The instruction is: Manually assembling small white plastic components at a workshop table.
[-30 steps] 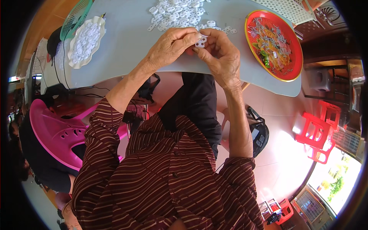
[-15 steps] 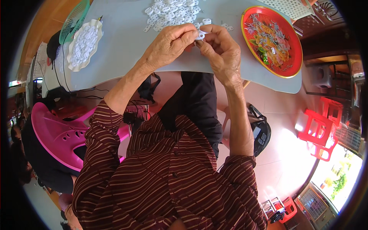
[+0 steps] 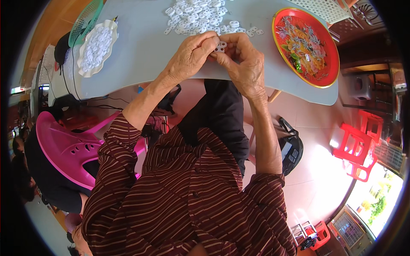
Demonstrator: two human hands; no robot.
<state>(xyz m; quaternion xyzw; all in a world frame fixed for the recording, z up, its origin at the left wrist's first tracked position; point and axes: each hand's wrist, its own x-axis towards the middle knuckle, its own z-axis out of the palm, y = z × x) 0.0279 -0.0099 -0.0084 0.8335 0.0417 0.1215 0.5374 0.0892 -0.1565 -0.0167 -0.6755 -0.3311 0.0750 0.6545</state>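
Between my two hands, over the near part of the grey table (image 3: 141,51), is a small white plastic piece with holes (image 3: 220,47). My left hand (image 3: 192,53) pinches it from the left, thumb and forefinger closed. From the other side the curled fingers and thumb of my right hand (image 3: 244,64) grip it as well. Fingers partly cover the piece, so whether it is one part or two joined cannot be told. Just beyond my hands lies a loose pile of similar white pieces (image 3: 196,17), with a few strays (image 3: 255,30) to its right.
A wavy-rimmed white dish (image 3: 81,68) of white pieces stands at the left beside a green basket (image 3: 85,21). On the right, a red round tray (image 3: 329,70) holds many small greyish parts. A pink chair (image 3: 64,149) and red stools (image 3: 354,145) are on the floor.
My hands have come slightly lower and closer together, and the held white piece has turned so that its holes show. The whole view has shifted a little.
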